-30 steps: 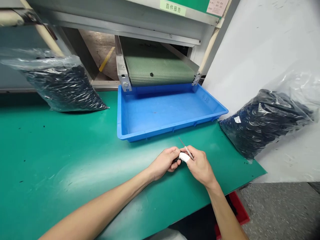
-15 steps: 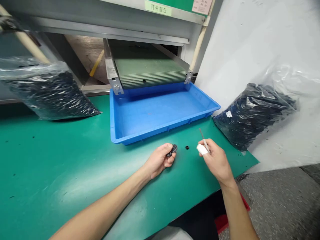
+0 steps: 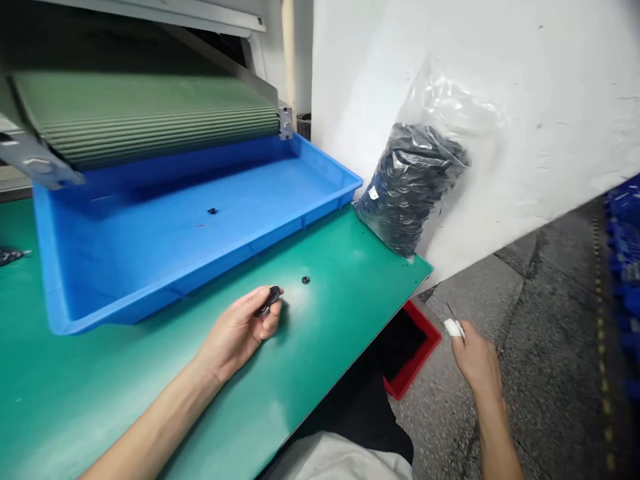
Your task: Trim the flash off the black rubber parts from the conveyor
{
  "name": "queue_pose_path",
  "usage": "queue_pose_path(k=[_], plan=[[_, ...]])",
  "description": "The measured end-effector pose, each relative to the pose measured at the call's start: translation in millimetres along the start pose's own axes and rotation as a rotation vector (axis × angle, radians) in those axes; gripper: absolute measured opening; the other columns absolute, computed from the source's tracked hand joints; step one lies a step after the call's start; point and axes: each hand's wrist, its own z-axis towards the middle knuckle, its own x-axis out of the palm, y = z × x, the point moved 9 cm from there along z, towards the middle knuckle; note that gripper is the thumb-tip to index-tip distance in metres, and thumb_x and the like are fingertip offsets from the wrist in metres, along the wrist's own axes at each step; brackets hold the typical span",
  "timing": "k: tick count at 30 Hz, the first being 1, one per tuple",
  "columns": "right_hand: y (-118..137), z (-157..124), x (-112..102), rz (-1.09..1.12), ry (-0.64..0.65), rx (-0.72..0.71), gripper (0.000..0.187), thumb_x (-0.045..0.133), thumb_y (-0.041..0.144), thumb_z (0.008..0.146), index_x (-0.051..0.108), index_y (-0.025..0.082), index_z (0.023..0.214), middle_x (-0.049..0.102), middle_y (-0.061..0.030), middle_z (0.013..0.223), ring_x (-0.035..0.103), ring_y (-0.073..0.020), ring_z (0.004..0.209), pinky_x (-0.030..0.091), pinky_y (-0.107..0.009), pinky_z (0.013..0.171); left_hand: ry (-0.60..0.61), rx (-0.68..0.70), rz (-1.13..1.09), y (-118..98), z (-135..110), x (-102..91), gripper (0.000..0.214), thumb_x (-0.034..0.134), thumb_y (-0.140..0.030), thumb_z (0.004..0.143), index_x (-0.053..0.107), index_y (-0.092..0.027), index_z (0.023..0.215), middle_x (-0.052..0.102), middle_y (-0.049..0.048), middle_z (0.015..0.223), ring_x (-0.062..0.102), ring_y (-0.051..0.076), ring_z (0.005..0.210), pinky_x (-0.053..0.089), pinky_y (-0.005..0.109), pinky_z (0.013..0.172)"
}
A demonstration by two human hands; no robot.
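My left hand [image 3: 239,330] rests on the green table mat [image 3: 320,347] and pinches a small black rubber ring [image 3: 269,301] between thumb and fingers. A tiny black round piece [image 3: 305,280] lies loose on the mat just right of it. My right hand [image 3: 473,353] is off the table's right edge, above the floor, with a white wrap on one finger. It is closed on a thin metal pick [image 3: 451,311] that points up.
A shallow blue tray [image 3: 320,207] sits under the green conveyor belt [image 3: 145,117]; one small black part [image 3: 213,211] lies in it. A clear bag of black rings [image 3: 407,187] leans on the white wall. A red bin [image 3: 410,347] stands on the floor below the table edge.
The view has swung right. My right hand moved with the pick from above the mat out past the table edge. My left hand keeps the ring; a black part now lies in the tray.
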Motion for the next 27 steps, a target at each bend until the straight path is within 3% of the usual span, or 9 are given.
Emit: queue_pose_path(k=[3, 6, 9, 13, 15, 18, 23, 27], plan=[[-6, -2, 1, 0.001, -0.015, 0.04, 0.04, 0.038, 0.051, 0.085, 0.064, 0.022, 0.092, 0.064, -0.0091, 0.063, 0.051, -0.0225, 0.051, 0.033, -0.032, 0.052, -0.011, -0.004, 0.022, 2, 0, 3.2, 0.014, 0.064, -0.025, 0.082, 0.059, -0.012, 0.084, 0.06, 0.0026, 0.064, 0.052, 0.008, 0.048, 0.042, 0.016, 0.042], [22, 1, -5, 0.156, -0.037, -0.006, 0.042, 0.043, 0.058, 0.08, 0.066, 0.025, 0.093, 0.069, -0.0097, 0.072, 0.059, -0.0255, 0.058, 0.04, -0.035, 0.054, 0.012, -0.048, 0.052, 9, 0, 6.2, 0.013, 0.058, -0.025, 0.086, 0.057, -0.012, 0.083, 0.064, 0.0071, 0.072, 0.06, 0.012, 0.056, 0.049, 0.02, 0.049], [98, 0, -11, 0.401, 0.02, -0.225, 0.034, 0.052, 0.054, 0.077, 0.068, 0.029, 0.094, 0.073, -0.0061, 0.087, 0.066, -0.0252, 0.077, 0.047, -0.034, 0.065, 0.056, -0.053, 0.044, 11, 2, 4.3, 0.018, 0.057, -0.029, 0.087, 0.054, -0.013, 0.08, 0.063, 0.0061, 0.069, 0.058, 0.01, 0.051, 0.044, 0.017, 0.045], [225, -23, -11, 0.639, 0.246, -0.56, 0.024, 0.053, 0.042, 0.084, 0.068, 0.028, 0.097, 0.071, -0.0036, 0.103, 0.065, -0.0212, 0.096, 0.048, -0.029, 0.078, 0.156, -0.013, 0.046, 12, 0, 5.0, 0.027, 0.061, -0.039, 0.085, 0.05, -0.015, 0.078, 0.061, 0.0029, 0.064, 0.05, 0.006, 0.045, 0.038, 0.016, 0.043], [272, -32, -3, 0.658, 0.352, -0.619, 0.027, 0.051, 0.038, 0.086, 0.066, 0.025, 0.104, 0.07, -0.0047, 0.106, 0.064, -0.0204, 0.095, 0.048, -0.029, 0.078, 0.199, 0.005, 0.07, 13, -2, 7.6, 0.03, 0.064, -0.042, 0.083, 0.05, -0.015, 0.078, 0.062, 0.003, 0.065, 0.05, 0.006, 0.046, 0.036, 0.016, 0.043], [317, -41, 11, 0.663, 0.465, -0.653, 0.028, 0.048, 0.029, 0.085, 0.064, 0.023, 0.108, 0.07, -0.0048, 0.104, 0.064, -0.0194, 0.091, 0.047, -0.029, 0.077, 0.227, 0.017, 0.101, 13, -4, 11.0, 0.035, 0.066, -0.045, 0.08, 0.05, -0.015, 0.077, 0.062, 0.0031, 0.064, 0.049, 0.006, 0.045, 0.035, 0.017, 0.043], [342, -50, 23, 0.728, 0.628, -0.638, 0.021, 0.044, 0.023, 0.081, 0.064, 0.021, 0.088, 0.068, 0.0008, 0.076, 0.059, -0.0148, 0.069, 0.043, -0.026, 0.063, 0.228, 0.006, 0.112, 13, -4, 12.7, 0.037, 0.064, -0.048, 0.081, 0.056, -0.012, 0.08, 0.061, 0.0038, 0.065, 0.05, 0.007, 0.046, 0.034, 0.018, 0.042], [323, -31, 21, 0.674, 0.544, -0.572, 0.02, 0.047, 0.032, 0.081, 0.064, 0.021, 0.086, 0.065, 0.0008, 0.072, 0.054, -0.0144, 0.062, 0.04, -0.025, 0.057, 0.183, 0.004, 0.013, 11, -2, 7.5, 0.035, 0.052, -0.045, 0.089, 0.059, -0.01, 0.084, 0.062, 0.0058, 0.069, 0.052, 0.008, 0.048, 0.036, 0.018, 0.043]])
